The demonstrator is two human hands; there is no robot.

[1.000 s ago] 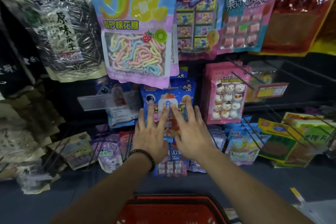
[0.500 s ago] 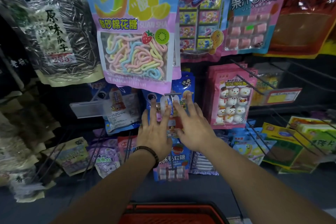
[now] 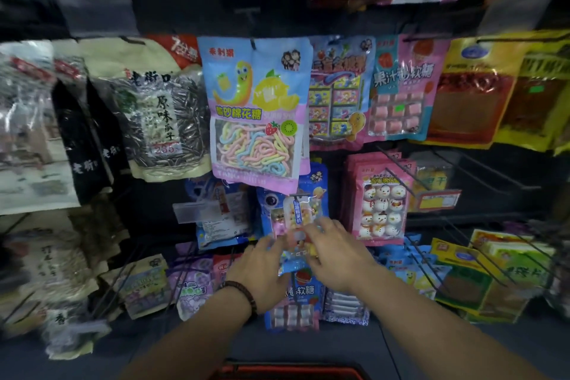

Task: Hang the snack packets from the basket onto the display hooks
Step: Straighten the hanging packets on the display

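Note:
A blue candy packet with a clear window hangs on a display hook in the middle row, just under the big pink marshmallow-rope packet. My left hand and my right hand both rest on the lower part of the blue packet, fingers curled around its bottom edge. A dark bead bracelet sits on my left wrist. The red basket shows only as a rim at the bottom edge of the view.
Snack packets cover the black display wall: sunflower seeds at left, pink snowman marshmallows at right, yellow packets lower right. Bare wire hooks jut out at right. A price tag hangs there.
The view has tilted upward, showing a higher row of packets and less of the basket. Both hands have slid from the packet's top down to its lower edge.

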